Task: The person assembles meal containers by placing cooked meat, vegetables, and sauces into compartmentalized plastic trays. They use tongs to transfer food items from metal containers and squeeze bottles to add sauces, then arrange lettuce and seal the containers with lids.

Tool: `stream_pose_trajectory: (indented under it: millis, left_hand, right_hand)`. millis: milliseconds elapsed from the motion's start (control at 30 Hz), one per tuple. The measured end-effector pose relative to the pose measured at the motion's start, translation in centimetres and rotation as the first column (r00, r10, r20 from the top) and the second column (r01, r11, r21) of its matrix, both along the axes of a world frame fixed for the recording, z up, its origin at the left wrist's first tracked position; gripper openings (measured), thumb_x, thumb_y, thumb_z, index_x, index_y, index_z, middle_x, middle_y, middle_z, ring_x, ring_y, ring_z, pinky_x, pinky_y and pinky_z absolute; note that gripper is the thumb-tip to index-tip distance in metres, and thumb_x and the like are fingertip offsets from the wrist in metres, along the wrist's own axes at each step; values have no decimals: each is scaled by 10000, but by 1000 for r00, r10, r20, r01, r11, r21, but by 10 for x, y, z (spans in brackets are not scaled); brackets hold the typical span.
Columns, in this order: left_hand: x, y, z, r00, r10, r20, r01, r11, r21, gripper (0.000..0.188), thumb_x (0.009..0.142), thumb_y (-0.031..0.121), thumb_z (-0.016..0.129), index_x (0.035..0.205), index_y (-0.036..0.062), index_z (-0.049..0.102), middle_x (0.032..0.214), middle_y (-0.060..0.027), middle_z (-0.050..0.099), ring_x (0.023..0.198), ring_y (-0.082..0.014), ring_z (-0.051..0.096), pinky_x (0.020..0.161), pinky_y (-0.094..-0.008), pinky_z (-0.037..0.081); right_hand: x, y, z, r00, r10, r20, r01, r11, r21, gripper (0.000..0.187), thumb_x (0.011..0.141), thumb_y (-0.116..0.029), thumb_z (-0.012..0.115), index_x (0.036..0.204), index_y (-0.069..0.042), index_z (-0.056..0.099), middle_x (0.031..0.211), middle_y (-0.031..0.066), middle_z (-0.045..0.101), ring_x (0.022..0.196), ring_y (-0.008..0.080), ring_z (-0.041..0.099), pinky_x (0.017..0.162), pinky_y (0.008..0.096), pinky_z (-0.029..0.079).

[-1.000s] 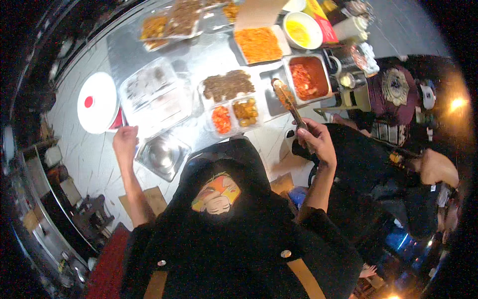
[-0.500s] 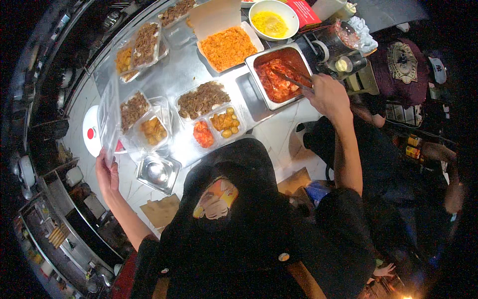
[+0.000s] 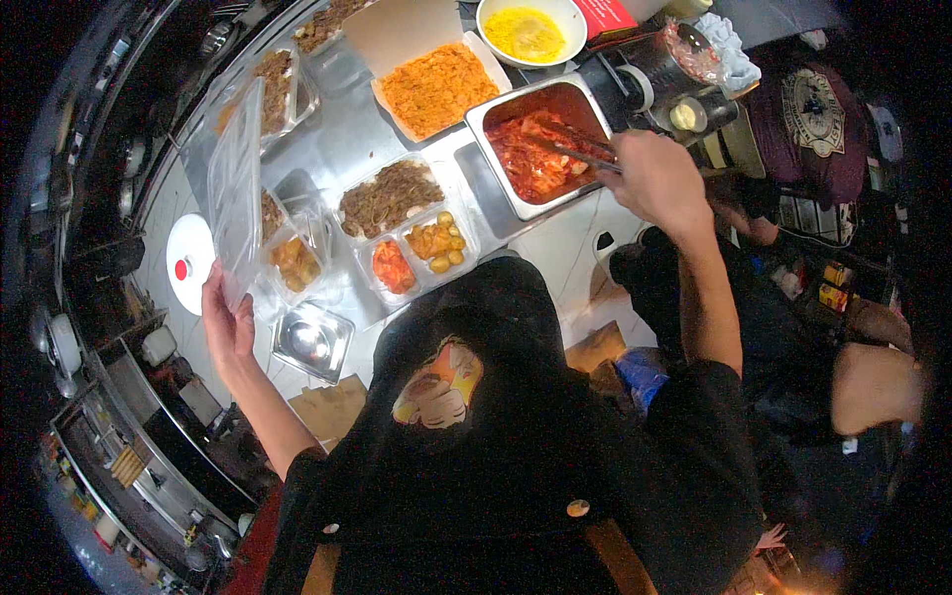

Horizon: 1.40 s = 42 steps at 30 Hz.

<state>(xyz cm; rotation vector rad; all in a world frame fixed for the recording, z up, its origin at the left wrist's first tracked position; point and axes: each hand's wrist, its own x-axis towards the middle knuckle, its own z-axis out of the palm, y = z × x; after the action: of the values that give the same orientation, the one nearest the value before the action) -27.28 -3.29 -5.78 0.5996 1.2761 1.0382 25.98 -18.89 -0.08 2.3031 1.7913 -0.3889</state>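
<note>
My left hand [image 3: 230, 322] pinches the lower edge of a clear plastic lid [image 3: 236, 188], raised and tilted at the table's left side. In front of my right side, my right hand [image 3: 662, 183] is closed around dark tongs [image 3: 592, 154]. Their tips are down in red, sauced kimchi [image 3: 540, 164] inside a metal pan [image 3: 493, 167]. Between my hands sits an uncovered clear compartment container [image 3: 466, 228] with shredded brown meat [image 3: 390, 201], a portion of kimchi [image 3: 394, 266] and glazed small potatoes [image 3: 436, 243].
Behind stand a box of orange rice [image 3: 436, 91] and a white bowl [image 3: 531, 40] of yellow liquid. More filled containers [image 3: 297, 266] crowd the left, near a metal pan [image 3: 312, 344] and a round white lid [image 3: 188, 263]. Another person [image 3: 823, 129] is at the right.
My left hand and the clear lid have shifted right and slightly away from me, covering more of the left containers. The tongs have moved slightly within the kimchi pan; the view has shifted.
</note>
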Motion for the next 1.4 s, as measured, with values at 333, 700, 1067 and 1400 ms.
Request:
stream_pose_trajectory:
  millis: [333, 700, 1067, 1400]
  left_hand:
    - [17, 9, -5, 990, -116, 86, 117, 993, -5, 369, 968, 216, 643, 1289, 36, 613, 1238, -52, 649, 1087, -138, 620, 850, -264, 523]
    - [67, 8, 8, 995, -90, 43, 90, 996, -12, 321, 986, 223, 619, 1245, 33, 601, 1037, -39, 641, 731, -72, 547, 511, -203, 377]
    - [90, 6, 13, 989, -143, 40, 144, 989, -33, 362, 986, 217, 602, 1306, 47, 603, 1206, -38, 652, 812, -53, 633, 424, -159, 399]
    - [103, 15, -19, 948, -299, 112, 295, 954, 53, 347, 1011, 212, 531, 1283, 2, 583, 1133, -63, 678, 980, -156, 664, 802, -271, 547]
  right_hand:
    - [-8, 17, -18, 998, -19, -61, 14, 997, -74, 223, 859, -201, 706, 935, 5, 737, 884, 255, 708, 877, 414, 699, 805, 494, 551]
    - [-14, 11, -18, 999, 21, -50, -28, 988, -154, 325, 840, -286, 740, 928, 27, 718, 950, 231, 711, 902, 390, 702, 805, 487, 558]
    - [-1, 11, -12, 981, 25, -190, -30, 999, -22, 277, 877, -246, 701, 1013, -6, 734, 916, 259, 701, 894, 413, 685, 811, 481, 545]
    - [32, -30, -4, 879, -114, -463, 135, 991, 14, 353, 897, -287, 712, 1102, 0, 725, 987, 244, 722, 932, 404, 694, 857, 442, 525]
